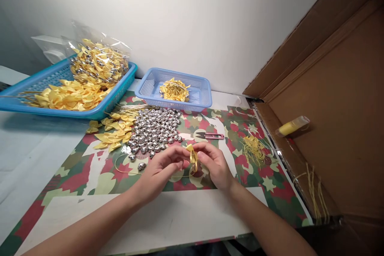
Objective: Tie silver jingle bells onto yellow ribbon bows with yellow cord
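Observation:
Between my two hands, just in front of the silver pile, is a yellow ribbon bow [193, 160]. My right hand [217, 166] pinches it between thumb and fingers. The curled fingertips of my left hand [168, 164] close on its other side. A thin yellow cord [123, 171] runs from around the bow and loops out to the left on the mat. Small shiny silver balls [156, 126], which look like jingle bells, lie heaped beyond my left hand. More yellow bows [115, 134] with cords lie left of the heap. Pink-handled thread snips [210, 136] rest beyond my hands.
A blue basket [105, 108] at the left holds yellow bows and a clear bag [99, 62] of belled bows. A smaller blue basket [195, 107] stands at the back. Cord scraps [254, 148] lie at right, near a cardboard wall [330, 88] with a yellow-filled tube [292, 127].

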The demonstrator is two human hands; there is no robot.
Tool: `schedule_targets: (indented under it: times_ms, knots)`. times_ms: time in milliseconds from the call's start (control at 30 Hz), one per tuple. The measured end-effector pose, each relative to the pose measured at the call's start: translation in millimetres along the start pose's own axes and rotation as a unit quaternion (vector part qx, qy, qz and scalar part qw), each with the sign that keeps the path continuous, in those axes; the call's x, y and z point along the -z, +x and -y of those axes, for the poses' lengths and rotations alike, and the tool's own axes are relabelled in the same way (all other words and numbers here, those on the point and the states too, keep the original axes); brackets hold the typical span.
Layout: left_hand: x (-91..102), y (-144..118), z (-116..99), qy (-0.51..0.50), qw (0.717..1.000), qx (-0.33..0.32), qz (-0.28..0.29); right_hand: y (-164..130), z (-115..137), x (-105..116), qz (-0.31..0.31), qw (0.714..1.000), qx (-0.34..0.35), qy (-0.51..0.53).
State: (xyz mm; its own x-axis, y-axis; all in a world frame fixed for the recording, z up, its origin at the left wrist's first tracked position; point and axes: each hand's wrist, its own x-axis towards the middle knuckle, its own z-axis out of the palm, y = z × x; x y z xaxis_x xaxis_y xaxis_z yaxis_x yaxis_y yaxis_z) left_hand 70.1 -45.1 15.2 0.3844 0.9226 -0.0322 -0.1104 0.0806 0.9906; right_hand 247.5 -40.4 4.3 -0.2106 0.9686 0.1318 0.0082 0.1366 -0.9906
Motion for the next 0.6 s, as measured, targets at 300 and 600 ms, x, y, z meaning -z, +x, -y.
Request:
schedule_targets:
  times_ms: [300, 600]
  knots:
    - [4.4, 2.5, 5.5, 0.138, 0.983, -0.095, -0.069, -0.6, 5.6, 2.2, 0.013, 0.989, 0.064, -0.131]
    - [4.3, 0.7, 4.8, 0.268, 0.944, -0.172, -0.092, -3.0, 3.3, 6.9, 0.019, 0.993, 0.068, -0.095]
